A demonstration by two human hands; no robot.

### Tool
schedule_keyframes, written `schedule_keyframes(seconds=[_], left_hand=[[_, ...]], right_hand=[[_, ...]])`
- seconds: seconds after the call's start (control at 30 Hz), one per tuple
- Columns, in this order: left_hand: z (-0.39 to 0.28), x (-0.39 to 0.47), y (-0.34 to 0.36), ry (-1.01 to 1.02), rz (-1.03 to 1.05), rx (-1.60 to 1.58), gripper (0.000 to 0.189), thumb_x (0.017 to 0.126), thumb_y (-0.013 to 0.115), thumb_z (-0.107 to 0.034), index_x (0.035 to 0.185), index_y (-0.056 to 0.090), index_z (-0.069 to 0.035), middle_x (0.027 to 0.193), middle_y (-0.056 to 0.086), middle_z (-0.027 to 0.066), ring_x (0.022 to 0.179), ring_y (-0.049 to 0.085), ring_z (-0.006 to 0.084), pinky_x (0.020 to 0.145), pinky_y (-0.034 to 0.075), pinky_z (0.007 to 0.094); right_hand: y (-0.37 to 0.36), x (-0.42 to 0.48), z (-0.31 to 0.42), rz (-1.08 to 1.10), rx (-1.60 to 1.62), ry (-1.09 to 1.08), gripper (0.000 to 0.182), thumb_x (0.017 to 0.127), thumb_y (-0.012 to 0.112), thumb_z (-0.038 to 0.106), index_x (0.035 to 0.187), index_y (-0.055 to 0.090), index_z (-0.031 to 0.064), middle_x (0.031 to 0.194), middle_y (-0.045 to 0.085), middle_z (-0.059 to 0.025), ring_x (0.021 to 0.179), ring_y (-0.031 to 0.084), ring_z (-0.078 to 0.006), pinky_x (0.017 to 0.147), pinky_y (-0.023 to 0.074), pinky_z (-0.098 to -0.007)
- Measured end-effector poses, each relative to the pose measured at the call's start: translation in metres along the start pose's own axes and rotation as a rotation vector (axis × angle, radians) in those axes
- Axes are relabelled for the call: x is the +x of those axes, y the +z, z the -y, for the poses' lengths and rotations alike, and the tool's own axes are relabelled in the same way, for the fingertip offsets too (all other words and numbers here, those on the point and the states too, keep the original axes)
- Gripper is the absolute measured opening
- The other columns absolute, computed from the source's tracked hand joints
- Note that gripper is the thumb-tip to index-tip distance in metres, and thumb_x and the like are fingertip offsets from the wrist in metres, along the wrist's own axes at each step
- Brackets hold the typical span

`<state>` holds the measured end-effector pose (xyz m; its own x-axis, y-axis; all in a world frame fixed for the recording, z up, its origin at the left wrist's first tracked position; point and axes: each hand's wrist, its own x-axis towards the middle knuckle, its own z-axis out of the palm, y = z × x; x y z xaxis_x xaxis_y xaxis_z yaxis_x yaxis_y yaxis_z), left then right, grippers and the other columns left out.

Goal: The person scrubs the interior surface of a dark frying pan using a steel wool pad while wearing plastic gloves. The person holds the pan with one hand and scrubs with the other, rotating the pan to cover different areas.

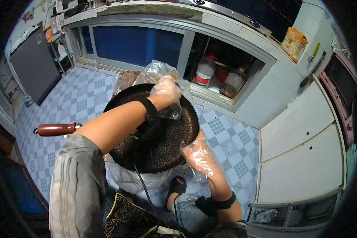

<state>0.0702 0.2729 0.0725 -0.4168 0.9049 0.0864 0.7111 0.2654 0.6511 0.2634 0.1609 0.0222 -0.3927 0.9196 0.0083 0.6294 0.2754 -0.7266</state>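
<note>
A dark wok point(166, 148) with a worn, dimpled inside is tilted in front of me over clear plastic bags point(131, 178). Its brown wooden handle point(58, 130) points left. My left hand point(166, 89), in a loose clear plastic glove, reaches across the wok to its far rim. The fingers are partly hidden there, so I cannot tell whether they grip anything. At the near right rim, my right hand point(200, 153), gloved the same way, holds the wok's edge. Black straps circle both forearms.
Blue-and-white floor tiles point(220, 128) surround the wok. Beyond it, a low cabinet with sliding doors point(136, 44) holds a large plastic bottle point(204, 71) and a jar point(232, 84). White cupboards point(300, 160) stand right. My sandalled foot point(177, 186) is close below the wok.
</note>
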Motion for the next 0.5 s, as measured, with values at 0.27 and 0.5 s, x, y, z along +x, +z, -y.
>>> schedule_keyframes(seconds=[0.27,0.5], left_hand=[[-0.004,-0.013,0.002,-0.097,0.039,-0.085,0.034,0.081,0.066,-0.024,0.107,0.063,-0.001,0.108,0.066,0.0226,0.103,0.065,0.0371,0.088,0.052,0.0426],[-0.033,-0.086,0.010,0.140,0.551,0.023,0.055,0.080,0.067,-0.033,0.122,0.056,0.000,0.115,0.062,0.0260,0.111,0.060,0.0383,0.098,0.046,0.0402]], right_hand=[[0.006,0.003,-0.001,0.002,-0.002,-0.004,0.055,0.082,0.058,0.023,0.119,0.031,-0.0092,0.096,0.059,-0.0393,0.089,0.060,-0.0523,0.079,0.0476,-0.0551],[0.006,0.005,-0.009,-0.056,0.059,-0.054,0.063,0.081,0.060,0.022,0.126,0.029,-0.0106,0.098,0.059,-0.0373,0.095,0.059,-0.0512,0.083,0.0477,-0.0528]])
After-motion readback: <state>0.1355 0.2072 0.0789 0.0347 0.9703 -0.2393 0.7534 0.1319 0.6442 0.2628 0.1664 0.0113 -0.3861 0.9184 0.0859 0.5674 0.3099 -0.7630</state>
